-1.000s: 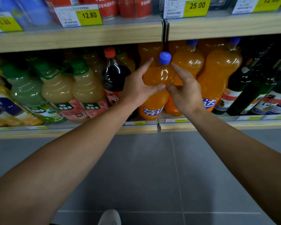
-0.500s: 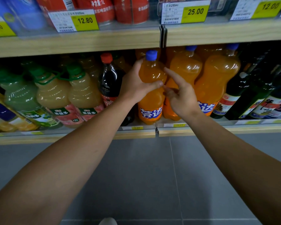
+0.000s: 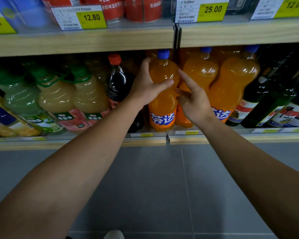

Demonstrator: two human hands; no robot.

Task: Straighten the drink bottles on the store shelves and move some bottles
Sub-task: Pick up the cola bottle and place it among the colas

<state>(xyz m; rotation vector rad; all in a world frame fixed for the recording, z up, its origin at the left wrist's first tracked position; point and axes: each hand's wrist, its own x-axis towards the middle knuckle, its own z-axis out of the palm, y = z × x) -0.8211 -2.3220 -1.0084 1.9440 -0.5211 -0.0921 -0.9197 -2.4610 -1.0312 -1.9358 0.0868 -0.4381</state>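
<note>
Left hand (image 3: 148, 88) grips orange bottle (image 3: 163, 94) right of cola (image 3: 118, 81), likely squaring it; right hand (image 3: 193, 100) loose, fingertips steadying.

Dim store lighting; small glare spots glint on the orange soda bottles (image 3: 164, 87). Upper-left price tags (image 3: 78, 17) are blurred. Wide-angle distortion bends the shelf edge (image 3: 76, 43).

Single head-worn wide-angle view, facing forward and tilted down. Close to store shelf (image 3: 79, 42), within arm's reach; shelf fills 9-to-3 o'clock upper half, grey tiled floor (image 3: 145, 187) lower half. Both forearms enter from 7 and 5 o'clock. Edges bowed by lens.
</note>
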